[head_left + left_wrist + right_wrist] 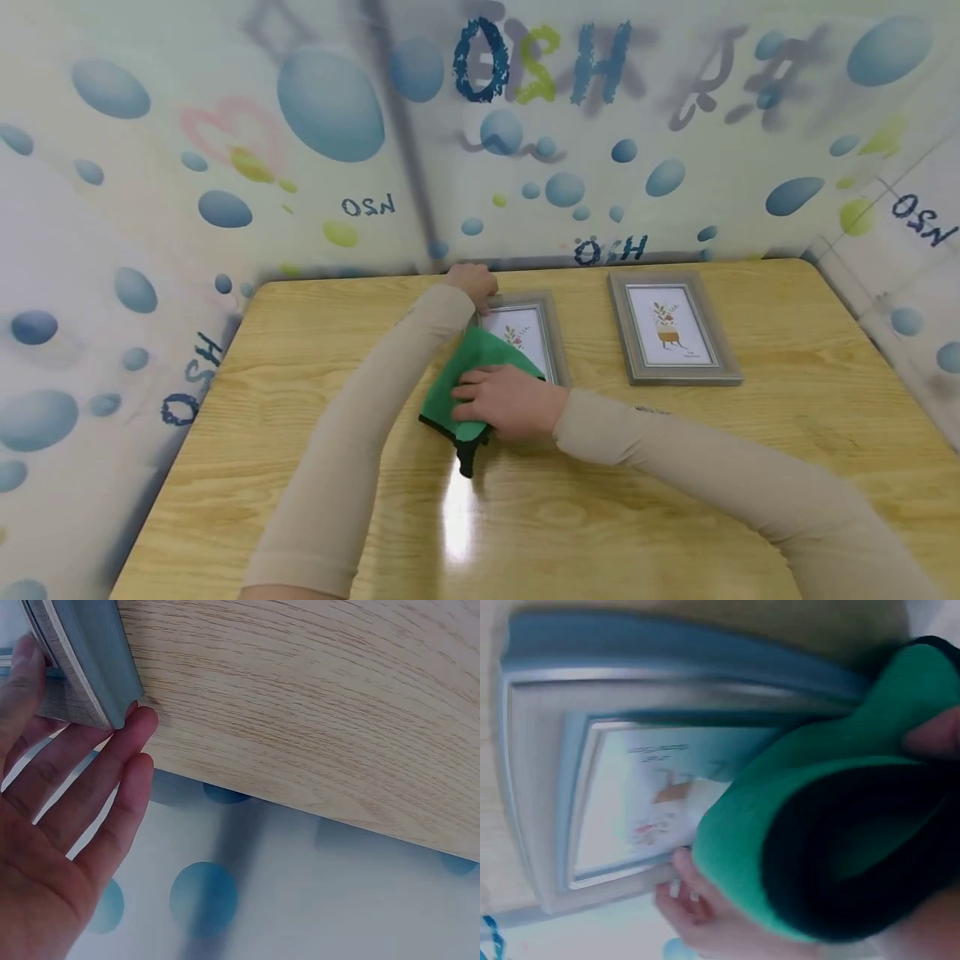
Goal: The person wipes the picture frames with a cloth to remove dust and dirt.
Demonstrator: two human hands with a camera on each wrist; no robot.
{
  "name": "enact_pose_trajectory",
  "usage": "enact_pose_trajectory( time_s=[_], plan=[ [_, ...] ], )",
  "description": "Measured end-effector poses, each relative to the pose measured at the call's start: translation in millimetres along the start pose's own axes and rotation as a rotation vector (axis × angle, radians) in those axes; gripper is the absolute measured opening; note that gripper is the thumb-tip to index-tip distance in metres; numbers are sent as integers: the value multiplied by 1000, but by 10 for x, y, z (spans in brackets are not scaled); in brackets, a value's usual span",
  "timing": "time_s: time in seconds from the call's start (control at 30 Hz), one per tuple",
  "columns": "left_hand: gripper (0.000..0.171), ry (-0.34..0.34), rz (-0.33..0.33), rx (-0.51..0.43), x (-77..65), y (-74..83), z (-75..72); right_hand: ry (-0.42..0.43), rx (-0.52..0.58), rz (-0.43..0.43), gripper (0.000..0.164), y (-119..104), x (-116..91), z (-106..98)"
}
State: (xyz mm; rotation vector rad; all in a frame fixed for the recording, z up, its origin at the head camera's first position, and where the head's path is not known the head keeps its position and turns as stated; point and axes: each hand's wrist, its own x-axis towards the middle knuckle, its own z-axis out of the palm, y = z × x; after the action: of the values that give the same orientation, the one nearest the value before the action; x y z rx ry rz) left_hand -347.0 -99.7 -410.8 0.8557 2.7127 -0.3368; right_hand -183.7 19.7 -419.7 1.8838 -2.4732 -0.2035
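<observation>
My left hand (pixel 472 285) grips the far left corner of a grey picture frame (pixel 556 333) lying face up on the table. In the left wrist view, the thumb lies on the face of the frame (pixel 101 656) and the other fingers reach round its edge. With my right hand (pixel 513 402) I hold a green cloth (pixel 487 346) with black edging against the frame's left and near part. The cloth (pixel 739 836) bunches up in the right wrist view and covers part of the print, which shows a potted plant.
A second, similar picture frame (pixel 625 329) lies to the right on the wooden table (pixel 300 358). Behind the far table edge rises a wall covering (pixel 442 183) with blue spots and lettering. Glare shows on the tabletop just nearer than the cloth.
</observation>
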Motion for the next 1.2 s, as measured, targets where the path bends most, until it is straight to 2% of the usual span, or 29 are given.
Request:
enact_pose_trajectory(
  time_s=[0.2,0.4,0.6,0.8,0.9,1.0,1.2],
  plan=[
    [25,20,8,-36,-31,63,-19,-4,91,65,39,327,161,121],
    [38,58,39,-37,-27,76,24,-16,86,119,42,579,238,228],
    [38,40,39,-25,-6,31,52,-2,107,71,41,461,228,214],
    [28,-3,26,7,20,-23,36,15,107,-71,37,185,153,134],
    [26,-13,20,14,23,-36,32,7,110,-117,35,124,146,114],
    [24,-22,14,11,24,-38,28,1,142,-110,36,180,172,131],
    [19,-5,25,-18,24,-27,40,4,188,0,40,480,254,219]
  ],
)
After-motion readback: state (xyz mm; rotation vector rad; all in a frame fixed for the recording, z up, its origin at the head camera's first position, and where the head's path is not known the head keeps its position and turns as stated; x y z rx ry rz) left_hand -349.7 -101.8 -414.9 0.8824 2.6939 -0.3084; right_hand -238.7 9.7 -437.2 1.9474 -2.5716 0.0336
